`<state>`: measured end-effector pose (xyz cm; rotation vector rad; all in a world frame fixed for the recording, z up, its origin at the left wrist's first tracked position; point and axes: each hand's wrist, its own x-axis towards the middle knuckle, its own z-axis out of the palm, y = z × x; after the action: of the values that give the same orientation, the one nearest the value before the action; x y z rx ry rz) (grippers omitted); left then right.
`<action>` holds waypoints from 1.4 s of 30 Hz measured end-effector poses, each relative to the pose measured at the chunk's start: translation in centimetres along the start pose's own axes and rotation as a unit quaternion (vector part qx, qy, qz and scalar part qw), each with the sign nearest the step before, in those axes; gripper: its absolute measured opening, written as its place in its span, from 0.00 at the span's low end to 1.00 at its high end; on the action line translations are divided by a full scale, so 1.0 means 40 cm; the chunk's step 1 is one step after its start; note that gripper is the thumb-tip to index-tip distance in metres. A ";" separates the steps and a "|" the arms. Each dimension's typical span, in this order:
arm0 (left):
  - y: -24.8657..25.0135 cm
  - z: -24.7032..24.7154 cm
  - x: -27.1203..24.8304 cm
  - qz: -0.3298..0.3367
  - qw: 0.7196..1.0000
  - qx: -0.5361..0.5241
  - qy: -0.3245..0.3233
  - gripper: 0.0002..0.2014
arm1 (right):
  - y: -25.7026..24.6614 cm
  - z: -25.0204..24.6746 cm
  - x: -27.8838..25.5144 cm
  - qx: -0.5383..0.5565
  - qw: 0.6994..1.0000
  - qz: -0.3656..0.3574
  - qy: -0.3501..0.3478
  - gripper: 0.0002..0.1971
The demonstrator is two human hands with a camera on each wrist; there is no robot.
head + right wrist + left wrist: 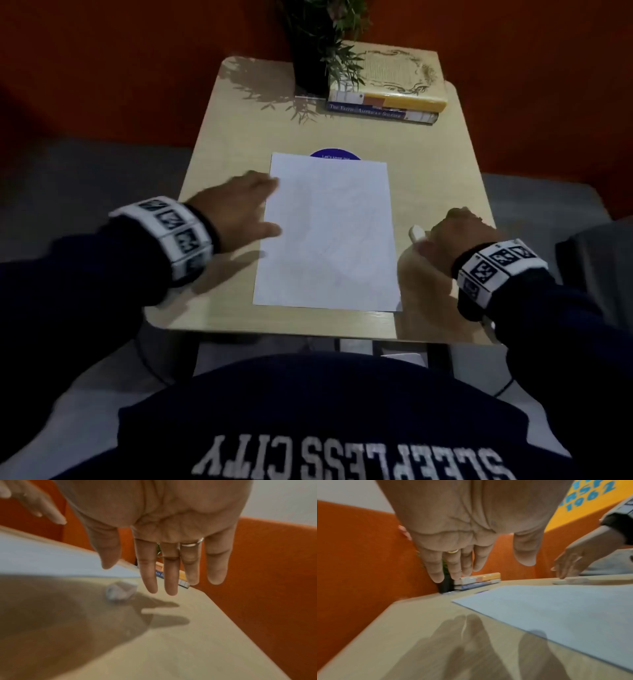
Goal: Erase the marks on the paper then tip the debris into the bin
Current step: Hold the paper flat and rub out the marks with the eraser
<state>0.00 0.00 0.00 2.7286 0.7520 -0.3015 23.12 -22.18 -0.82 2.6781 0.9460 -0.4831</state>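
Note:
A white sheet of paper point(329, 233) with faint pencil marks lies flat in the middle of the small beige table point(236, 137). My left hand point(257, 205) hovers open at the sheet's left edge, fingers straight point(476, 561), holding nothing. A small white eraser point(416, 233) lies on the table just right of the paper point(51, 561). My right hand point(455, 233) is over it with its fingers stretched out point(147, 572), and the eraser point(121, 592) rests on the tabletop below the fingertips, not held. No bin is in view.
Two stacked books point(387, 99) and a black plant pot point(310, 68) stand at the table's far edge. A blue round sticker point(334, 153) peeks out from under the paper's far edge. Orange padded walls point(359, 554) surround the table.

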 end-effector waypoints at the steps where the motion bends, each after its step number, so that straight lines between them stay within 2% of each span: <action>1: 0.023 0.017 0.014 0.016 1.000 0.010 -0.024 0.41 | -0.010 0.010 -0.006 -0.010 1.000 0.013 0.006 0.27; 4: 0.073 0.060 0.046 0.055 0.996 0.035 -0.059 0.44 | -0.019 0.048 -0.004 -0.059 0.997 -0.017 0.052 0.23; 9: 0.068 0.123 0.055 0.065 0.990 0.077 -0.103 0.47 | -0.060 0.021 -0.013 -0.003 0.994 -0.073 0.083 0.09; 11: 0.064 0.137 0.057 0.069 0.989 0.082 -0.097 0.48 | -0.098 0.006 -0.025 0.065 0.990 -0.104 0.065 0.09; 15: 0.069 0.144 0.070 0.089 0.987 0.092 -0.097 0.55 | -0.211 0.010 -0.049 0.216 0.965 -0.147 -0.037 0.04; 17: 0.076 0.151 0.069 0.091 0.986 0.094 -0.104 0.58 | -0.259 0.029 -0.055 0.209 0.962 -0.167 -0.051 0.10; 19: 0.076 0.159 0.066 0.088 0.986 0.093 -0.106 0.59 | -0.283 0.032 -0.053 0.152 0.970 -0.186 -0.028 0.12; 22: 0.069 0.166 0.069 0.086 0.986 0.097 -0.109 0.59 | -0.271 0.007 -0.020 0.103 0.977 -0.185 -0.007 0.10; 25: 0.068 0.172 0.074 0.086 0.986 0.098 -0.104 0.59 | -0.275 -0.001 -0.011 0.105 0.978 -0.180 0.014 0.09; 28: 0.066 0.184 0.073 0.088 0.989 0.090 -0.081 0.59 | -0.318 0.045 -0.070 0.134 0.969 -0.207 -0.037 0.09; 29: 0.063 0.187 0.075 0.087 0.989 0.090 -0.078 0.59 | -0.319 0.052 -0.069 0.134 0.971 -0.198 -0.020 0.08; 31: 0.060 0.190 0.076 0.085 0.989 0.089 -0.080 0.60 | -0.304 0.032 -0.040 0.139 0.977 -0.149 0.057 0.08; 33: 0.061 0.190 0.078 0.087 0.989 0.091 -0.080 0.60 | -0.292 0.014 -0.021 0.149 0.977 -0.149 0.038 0.07; 36: 0.063 0.189 0.079 0.087 0.989 0.090 -0.083 0.61 | -0.317 0.037 -0.078 0.158 0.968 -0.196 -0.029 0.10; 40: 0.061 0.189 0.079 0.085 0.989 0.088 -0.082 0.60 | -0.304 0.011 -0.029 0.163 0.978 -0.131 -0.008 0.07; 42: 0.064 0.191 0.075 0.088 0.989 0.086 -0.078 0.59 | -0.304 0.014 -0.026 0.174 0.976 -0.126 -0.019 0.07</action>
<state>2.95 -3.26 -7.41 2.8662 0.4591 -0.5547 14.41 -13.78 -2.50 2.8485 1.3037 -0.8208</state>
